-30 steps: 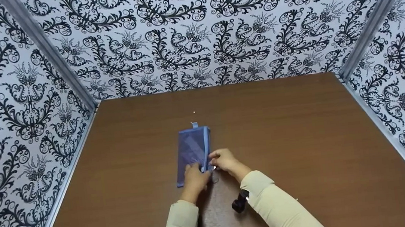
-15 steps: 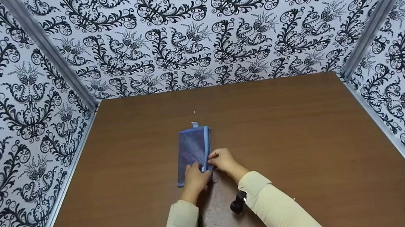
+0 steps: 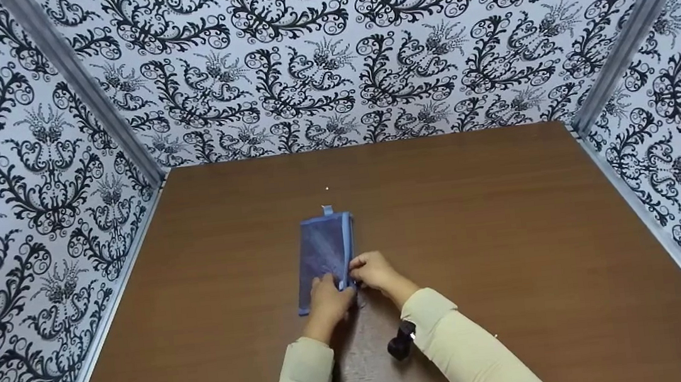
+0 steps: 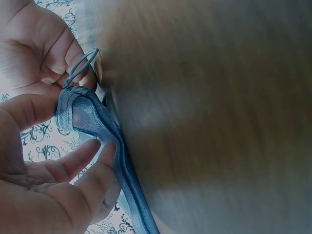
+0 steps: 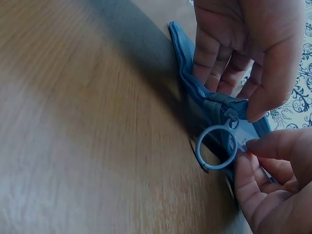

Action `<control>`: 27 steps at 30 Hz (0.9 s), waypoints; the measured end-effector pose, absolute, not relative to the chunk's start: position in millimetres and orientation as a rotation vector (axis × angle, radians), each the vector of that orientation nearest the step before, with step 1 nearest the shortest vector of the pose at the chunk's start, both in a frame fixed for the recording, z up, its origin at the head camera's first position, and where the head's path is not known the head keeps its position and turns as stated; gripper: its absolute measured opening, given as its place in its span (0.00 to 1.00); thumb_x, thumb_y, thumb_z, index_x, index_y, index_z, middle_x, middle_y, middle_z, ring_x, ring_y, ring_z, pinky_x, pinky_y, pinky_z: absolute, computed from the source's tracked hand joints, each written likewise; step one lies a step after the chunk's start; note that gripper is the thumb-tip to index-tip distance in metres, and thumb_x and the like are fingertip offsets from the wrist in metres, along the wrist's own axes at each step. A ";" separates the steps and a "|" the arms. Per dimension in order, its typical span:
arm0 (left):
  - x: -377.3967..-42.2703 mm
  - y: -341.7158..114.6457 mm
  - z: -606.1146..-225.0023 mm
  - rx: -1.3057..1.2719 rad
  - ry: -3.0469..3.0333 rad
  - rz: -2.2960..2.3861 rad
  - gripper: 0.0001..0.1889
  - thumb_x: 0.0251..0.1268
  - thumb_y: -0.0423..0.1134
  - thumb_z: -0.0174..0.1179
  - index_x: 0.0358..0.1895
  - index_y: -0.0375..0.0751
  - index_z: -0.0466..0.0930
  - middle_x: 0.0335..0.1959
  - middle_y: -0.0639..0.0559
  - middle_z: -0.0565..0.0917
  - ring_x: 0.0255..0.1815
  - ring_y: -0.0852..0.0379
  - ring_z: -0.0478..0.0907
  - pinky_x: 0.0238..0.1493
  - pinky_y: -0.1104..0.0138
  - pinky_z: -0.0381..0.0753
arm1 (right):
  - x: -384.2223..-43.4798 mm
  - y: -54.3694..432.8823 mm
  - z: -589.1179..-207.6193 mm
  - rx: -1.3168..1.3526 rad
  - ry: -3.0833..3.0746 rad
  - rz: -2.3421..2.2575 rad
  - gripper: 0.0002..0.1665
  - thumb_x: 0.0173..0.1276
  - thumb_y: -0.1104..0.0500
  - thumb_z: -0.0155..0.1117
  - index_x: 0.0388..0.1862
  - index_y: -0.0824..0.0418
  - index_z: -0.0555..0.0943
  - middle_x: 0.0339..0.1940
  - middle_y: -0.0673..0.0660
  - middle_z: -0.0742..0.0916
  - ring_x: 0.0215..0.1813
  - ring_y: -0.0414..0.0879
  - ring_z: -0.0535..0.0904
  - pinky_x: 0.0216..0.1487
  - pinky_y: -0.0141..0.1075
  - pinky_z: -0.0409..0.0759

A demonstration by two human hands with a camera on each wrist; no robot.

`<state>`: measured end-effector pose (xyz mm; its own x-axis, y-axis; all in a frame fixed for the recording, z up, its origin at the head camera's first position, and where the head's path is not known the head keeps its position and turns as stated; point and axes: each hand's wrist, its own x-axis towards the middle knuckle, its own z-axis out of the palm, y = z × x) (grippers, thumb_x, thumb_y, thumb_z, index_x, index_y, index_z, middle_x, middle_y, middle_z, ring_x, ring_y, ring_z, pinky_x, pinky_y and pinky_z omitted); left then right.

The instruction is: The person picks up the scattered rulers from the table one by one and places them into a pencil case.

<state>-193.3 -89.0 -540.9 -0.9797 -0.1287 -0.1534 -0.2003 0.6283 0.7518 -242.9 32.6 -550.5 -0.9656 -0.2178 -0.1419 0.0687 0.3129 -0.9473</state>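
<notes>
A blue see-through zip pouch (image 3: 324, 246) lies on the brown table, its zipped edge to the right and a small tab at the far end. My left hand (image 3: 328, 300) holds the pouch's near end; in the right wrist view its thumb (image 5: 273, 95) presses on the zip's end. A round ring pull (image 5: 199, 151) hangs from the zip slider there. Beside the ring, my right hand (image 3: 377, 270) pinches the pouch's edge between thumb and index finger, close to the zip. What lies between those fingertips is mostly hidden.
The brown wooden table (image 3: 476, 215) spreads around the pouch. Patterned walls (image 3: 327, 59) stand behind and at both sides. A black device (image 3: 401, 344) sits under the right sleeve (image 3: 458, 343). A tiny white speck (image 3: 327, 188) lies beyond the pouch.
My right hand has shifted very slightly left, and the bright glint at its fingertips has faded. A pale streak seen across the pouch earlier looks fainter. The left hand stays in place.
</notes>
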 end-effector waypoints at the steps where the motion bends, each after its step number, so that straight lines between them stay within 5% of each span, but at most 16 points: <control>1: -193.4 -88.9 -541.0 -0.280 2.756 1.289 0.19 0.53 0.37 0.62 0.46 0.29 0.75 0.48 0.35 0.72 0.46 0.41 0.73 0.45 0.51 0.76 | -245.0 33.4 -554.4 -0.135 2.318 -1.715 0.10 0.58 0.74 0.57 0.36 0.76 0.83 0.28 0.60 0.85 0.20 0.39 0.75 0.23 0.29 0.75; 11: -193.3 -88.0 -540.0 -0.294 2.752 1.334 0.16 0.52 0.36 0.62 0.43 0.31 0.75 0.44 0.38 0.71 0.43 0.43 0.72 0.42 0.53 0.77 | -244.8 31.8 -554.5 -0.063 2.249 -1.730 0.11 0.60 0.75 0.60 0.42 0.76 0.82 0.35 0.63 0.86 0.26 0.45 0.81 0.28 0.37 0.82; 18: -192.0 -87.4 -540.8 -0.266 2.810 1.313 0.18 0.50 0.37 0.63 0.43 0.30 0.75 0.43 0.37 0.72 0.44 0.41 0.72 0.45 0.53 0.76 | -279.9 33.2 -622.9 -0.191 2.159 -1.827 0.07 0.55 0.73 0.67 0.34 0.69 0.85 0.28 0.60 0.87 0.23 0.47 0.83 0.24 0.39 0.82; 27: -192.6 -87.1 -541.9 -0.259 2.814 1.316 0.17 0.49 0.37 0.63 0.42 0.31 0.75 0.41 0.38 0.71 0.43 0.42 0.72 0.44 0.53 0.76 | -241.9 29.1 -557.8 -0.133 2.305 -1.735 0.10 0.54 0.76 0.60 0.36 0.78 0.82 0.28 0.63 0.86 0.21 0.38 0.76 0.22 0.30 0.76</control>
<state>-192.6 -87.1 -541.9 -0.9859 -0.1397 -0.0916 -0.1599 0.6298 0.7602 -241.9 29.1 -557.8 -0.9638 -0.2232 -0.1460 0.0786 0.2855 -0.9552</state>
